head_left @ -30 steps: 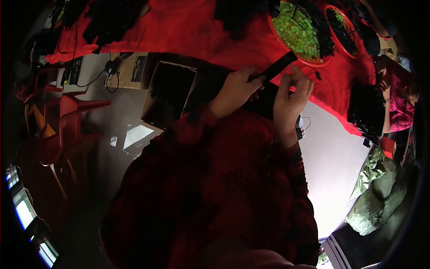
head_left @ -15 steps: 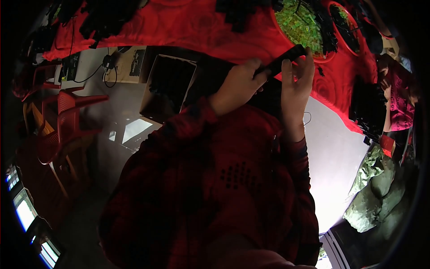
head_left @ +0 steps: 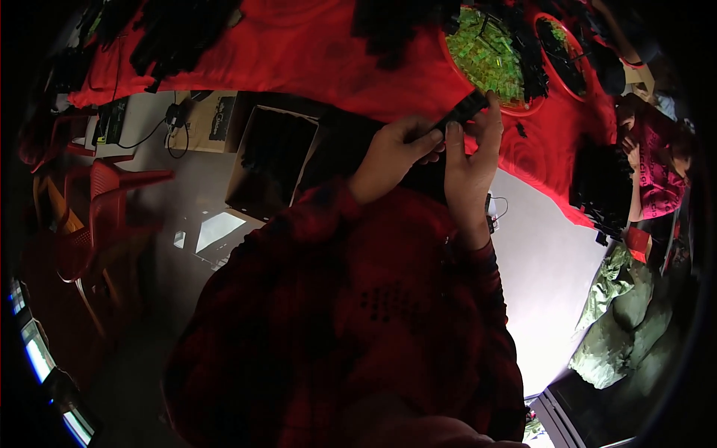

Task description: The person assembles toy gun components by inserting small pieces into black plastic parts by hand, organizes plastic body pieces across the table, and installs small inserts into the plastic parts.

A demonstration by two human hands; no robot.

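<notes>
Both hands are over the near edge of a table with a red cloth [head_left: 306, 75], gripping one flat black bar-shaped piece [head_left: 464, 110]. My left hand [head_left: 390, 157] is closed round its lower left end, the thumb lying on top. At its other end, my right hand [head_left: 472, 172] has the thumb on the near side and the fingertips at the far corner. The piece slants up to the right. It is too dark to tell its exact kind. Just beyond it, a round red tray [head_left: 524, 112] holds many small green-yellow pieces [head_left: 485, 60].
Another red-rimmed tray [head_left: 581, 98] stands farther right. Dark piles [head_left: 179, 41] lie along the cloth. Below the table's left part is an open cardboard box [head_left: 231, 179] with dark contents. Red chairs [head_left: 112, 194] stand left. A person in pink [head_left: 661, 172] sits right, near pale sacks [head_left: 605, 351].
My hands and the black piece have moved slightly left and down in the picture. The right fingers have drawn closer to the left hand. The whole view has shifted a little.
</notes>
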